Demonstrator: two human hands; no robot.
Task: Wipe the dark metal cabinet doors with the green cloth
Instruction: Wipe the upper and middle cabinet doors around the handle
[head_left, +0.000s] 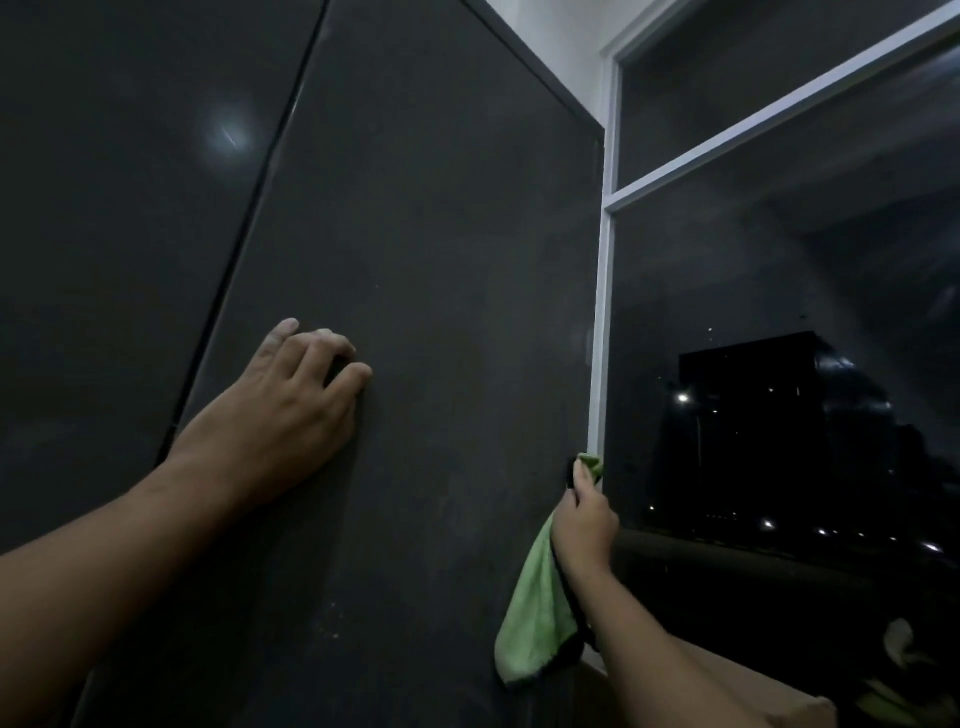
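Observation:
Two dark metal cabinet doors fill the view: the left door (114, 234) and the right door (426, 249), split by a slanted seam. My left hand (291, 405) rests on the right door near the seam, fingers bent, fingertips touching the metal. My right hand (584, 525) grips the green cloth (540, 613) at the right door's right edge, low down. A small tip of the cloth shows above my fingers and the rest hangs down below my wrist.
A white window frame (602, 312) runs right beside the door edge. Behind its glass is a dark night view with a building (753, 415) and small lights. A white wall strip (561, 41) shows above the cabinet.

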